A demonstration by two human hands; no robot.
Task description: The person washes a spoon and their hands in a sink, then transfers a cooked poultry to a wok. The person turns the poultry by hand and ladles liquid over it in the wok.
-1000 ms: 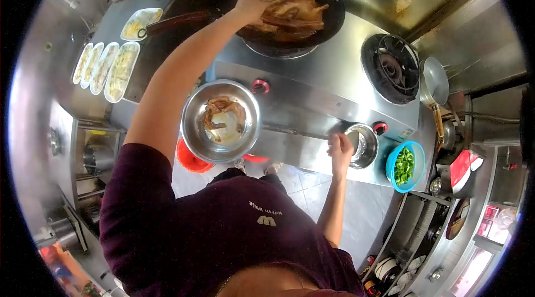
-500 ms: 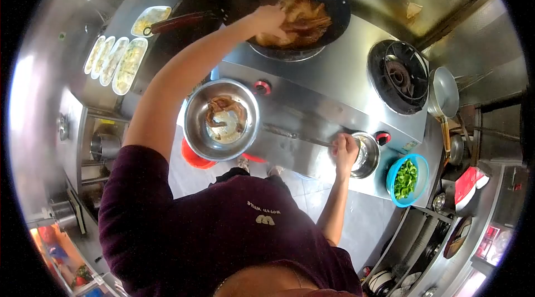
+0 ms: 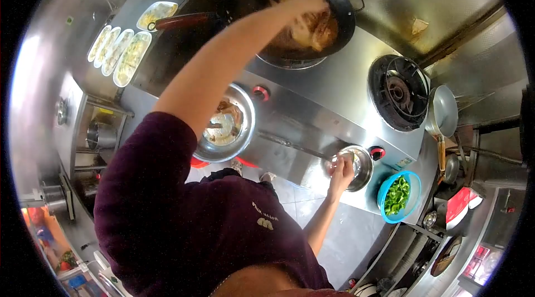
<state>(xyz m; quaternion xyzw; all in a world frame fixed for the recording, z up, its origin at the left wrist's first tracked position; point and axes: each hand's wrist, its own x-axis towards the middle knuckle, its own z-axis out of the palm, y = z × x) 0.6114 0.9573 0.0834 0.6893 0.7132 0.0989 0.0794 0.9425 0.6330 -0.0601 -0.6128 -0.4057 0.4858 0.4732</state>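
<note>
My left hand [image 3: 310,3] reaches over the black wok [image 3: 344,29], touching or just above the browned meat [image 3: 305,35] inside it. Motion smears its fingers, so their grip is unclear. On the right, my right hand [image 3: 341,169] is closed around a long-handled metal utensil [image 3: 290,144] whose handle points left. The utensil's working end is hidden by the hand and the small steel bowl [image 3: 365,177] beside it. A large steel basin [image 3: 249,130] holds some brown pieces and is partly covered by my left arm.
Beyond the counter's right part sits a blue basket [image 3: 413,210] of cut green peppers [image 3: 397,195]. A bare burner [image 3: 397,91] and a pan [image 3: 443,110] stand to the right. White dishes of food [image 3: 132,58] line the left, near a red-brown handle [image 3: 184,20].
My left hand has moved right and up across the wok, and the meat under it has shifted. My left arm now covers part of the basin. The right hand keeps its hold.
</note>
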